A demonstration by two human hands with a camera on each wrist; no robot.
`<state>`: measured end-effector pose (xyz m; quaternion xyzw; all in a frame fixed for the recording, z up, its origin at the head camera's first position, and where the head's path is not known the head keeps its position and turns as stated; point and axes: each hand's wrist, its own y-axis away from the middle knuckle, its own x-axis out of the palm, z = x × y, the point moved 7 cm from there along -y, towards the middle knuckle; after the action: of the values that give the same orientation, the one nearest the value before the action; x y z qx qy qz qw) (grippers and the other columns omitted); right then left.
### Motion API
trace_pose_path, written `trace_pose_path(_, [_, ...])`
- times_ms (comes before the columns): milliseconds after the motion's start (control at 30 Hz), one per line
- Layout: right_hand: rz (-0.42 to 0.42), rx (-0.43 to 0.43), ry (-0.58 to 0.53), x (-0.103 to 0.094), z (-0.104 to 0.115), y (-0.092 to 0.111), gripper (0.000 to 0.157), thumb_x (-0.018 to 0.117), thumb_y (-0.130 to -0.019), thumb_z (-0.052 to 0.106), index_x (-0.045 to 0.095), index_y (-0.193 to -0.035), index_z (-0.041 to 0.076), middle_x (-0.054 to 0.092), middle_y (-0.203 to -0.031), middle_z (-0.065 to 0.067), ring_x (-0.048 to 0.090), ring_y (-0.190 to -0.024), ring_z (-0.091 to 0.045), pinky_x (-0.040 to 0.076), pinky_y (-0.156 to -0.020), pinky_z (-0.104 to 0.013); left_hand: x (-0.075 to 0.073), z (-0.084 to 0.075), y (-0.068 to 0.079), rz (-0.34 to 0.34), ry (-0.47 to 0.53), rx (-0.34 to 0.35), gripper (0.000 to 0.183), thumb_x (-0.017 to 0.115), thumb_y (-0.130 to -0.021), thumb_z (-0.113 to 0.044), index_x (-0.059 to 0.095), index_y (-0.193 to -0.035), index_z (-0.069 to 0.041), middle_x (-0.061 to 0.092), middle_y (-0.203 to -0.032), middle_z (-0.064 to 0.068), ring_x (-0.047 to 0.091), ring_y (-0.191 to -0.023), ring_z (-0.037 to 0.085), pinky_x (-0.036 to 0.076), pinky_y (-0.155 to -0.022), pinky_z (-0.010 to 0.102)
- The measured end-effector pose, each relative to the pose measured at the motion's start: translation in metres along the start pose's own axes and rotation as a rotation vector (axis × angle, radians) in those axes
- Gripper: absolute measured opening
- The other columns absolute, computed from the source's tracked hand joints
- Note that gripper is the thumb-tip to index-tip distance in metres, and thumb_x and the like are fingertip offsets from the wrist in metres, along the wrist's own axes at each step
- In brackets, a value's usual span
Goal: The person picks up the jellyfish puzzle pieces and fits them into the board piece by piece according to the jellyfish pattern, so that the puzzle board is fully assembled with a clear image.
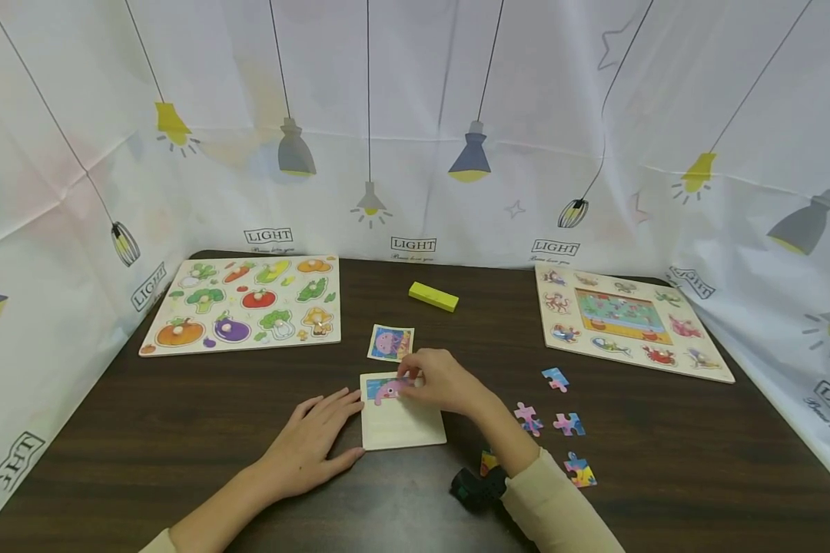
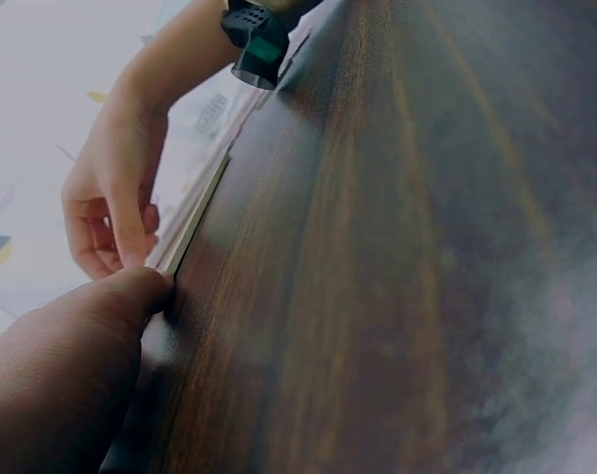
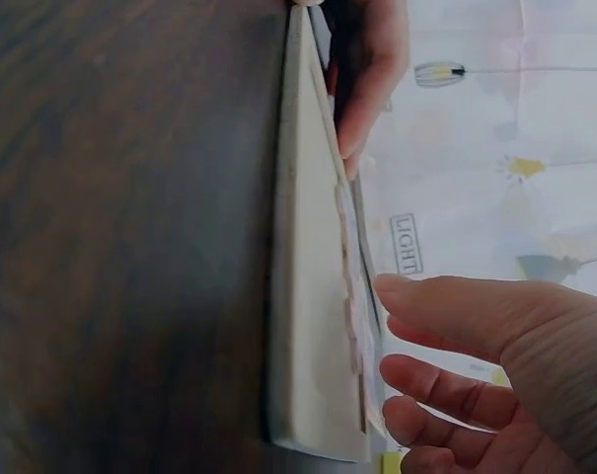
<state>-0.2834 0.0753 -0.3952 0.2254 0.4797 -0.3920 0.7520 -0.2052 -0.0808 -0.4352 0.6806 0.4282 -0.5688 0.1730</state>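
A pale wooden puzzle tray lies in the middle of the table in the head view. Joined jigsaw pieces showing a pink creature on blue fill part of its top row. My left hand rests flat beside the tray, its fingertips and thumb touching the left edge. Over the tray's upper right part, my right hand has its fingers loosely bent at the pieces. In the right wrist view its thumb and fingers stand apart, with nothing visible between them. The fingers partly hide the top row.
A small picture card lies just beyond the tray. Loose jigsaw pieces are scattered to the right, one partly behind my right forearm. Farther back are a vegetable board, a yellow block and a sea-animal board.
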Motion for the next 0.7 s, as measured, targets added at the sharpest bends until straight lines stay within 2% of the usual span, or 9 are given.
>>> trace_pose_path(233, [-0.021,-0.009,-0.019,-0.013,-0.002,0.010,0.021,0.070,-0.080,0.018,0.066,-0.097,0.006,0.061,-0.083,-0.003,0.052,-0.070,-0.014,0.045,-0.060,-0.024,0.001,-0.001,0.000,-0.001,0.014,-0.006,0.061,0.051,-0.088,-0.052,0.045,-0.134,-0.013,0.036,-0.144,0.001,0.029,-0.133,0.018,0.023,-0.101,0.048])
trace_pose_path(467, [-0.057,-0.009,0.018,-0.028,-0.017,0.024,0.018,0.070,-0.081,0.015,0.066,-0.096,0.007,0.058,-0.082,-0.002,0.047,-0.064,-0.009,0.043,-0.057,-0.022,0.001,-0.001,0.000,0.002,0.010,-0.011,0.060,0.051,-0.088,-0.052,0.045,-0.135,-0.014,0.035,-0.144,0.000,0.027,-0.133,0.017,0.022,-0.102,0.047])
trace_pose_path(700, [-0.096,0.022,0.014,-0.041,-0.033,0.039,0.018,0.068,-0.084,0.016,0.065,-0.099,0.007,0.059,-0.085,-0.002,0.053,-0.073,-0.017,0.045,-0.063,-0.026,0.001,-0.001,0.000,-0.028,0.008,0.007,0.061,0.051,-0.088,-0.052,0.045,-0.135,-0.014,0.036,-0.144,0.001,0.029,-0.132,0.018,0.024,-0.101,0.047])
